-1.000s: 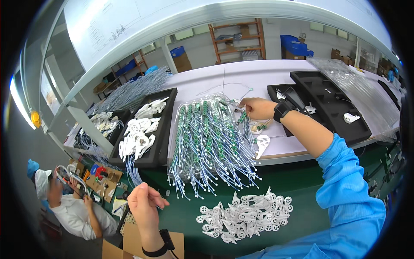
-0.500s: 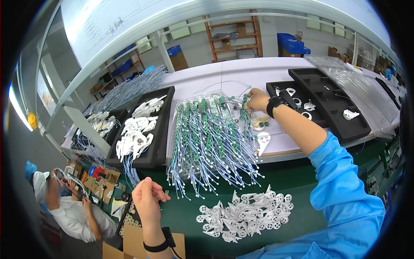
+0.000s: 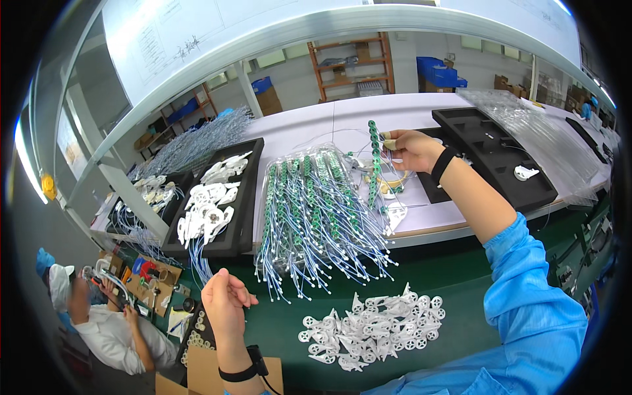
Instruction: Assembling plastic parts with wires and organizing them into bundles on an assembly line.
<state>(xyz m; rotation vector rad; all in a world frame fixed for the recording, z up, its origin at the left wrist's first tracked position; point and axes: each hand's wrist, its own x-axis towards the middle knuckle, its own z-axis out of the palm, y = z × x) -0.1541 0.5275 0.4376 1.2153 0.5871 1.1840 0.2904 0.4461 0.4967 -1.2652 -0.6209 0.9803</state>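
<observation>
Lifting a green strip [image 3: 374, 158] of connectors clear of the desk [image 3: 309, 128], the right hand [image 3: 408, 149] pinches its top end between fingertips, and the strip hangs down with its thin white wires trailing toward the heap below. The left hand [image 3: 224, 304] hovers low over the green mat [image 3: 461, 276], fingers loosely curled, gripping nothing that I can make out. Between them lies the big bundle [image 3: 316, 210] of green strips and blue-white wires, fanned out over the desk's front edge; that looks like stock waiting its turn, so my read is that the work is nowhere near its end. Just beside the right hand, on the desk, a white clip [image 3: 396, 216] and a coil of wire sit loose. On the mat near the body, a pile of white plastic parts [image 3: 375, 322] is spread out, whether finished or waiting I cannot tell. Left of the bundle, a black tray [image 3: 247, 197] holds more white pieces in a row. Right of the hand, another black tray [image 3: 500, 151] is mostly bare, with one white piece on it.
</observation>
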